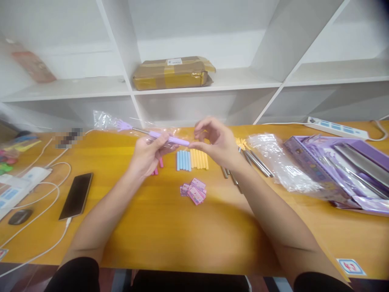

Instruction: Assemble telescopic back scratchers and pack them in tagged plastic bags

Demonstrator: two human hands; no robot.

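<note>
My left hand (150,152) is closed around the lilac handle of a telescopic back scratcher (174,140) that has a small hand-shaped head at its far left end. A clear plastic bag (105,120) covers the scratcher's head and rod. Close to the handle's right end is my right hand (217,142), its thumb tip at the end and its fingers curved apart from the thumb. Below lie several blue tubes (184,160) and yellow tubes (199,159), with pink tubes (161,162) partly hidden by my left hand. Small pink printed cards (197,191) lie nearer to me.
Metal rods (258,162) with yellow hand-shaped heads lie right, beside clear plastic bags (282,166) and a purple box (322,174) of packed parts. At left are a phone (75,195), cables and a power strip (22,186). A taped carton (170,75) sits on the shelf.
</note>
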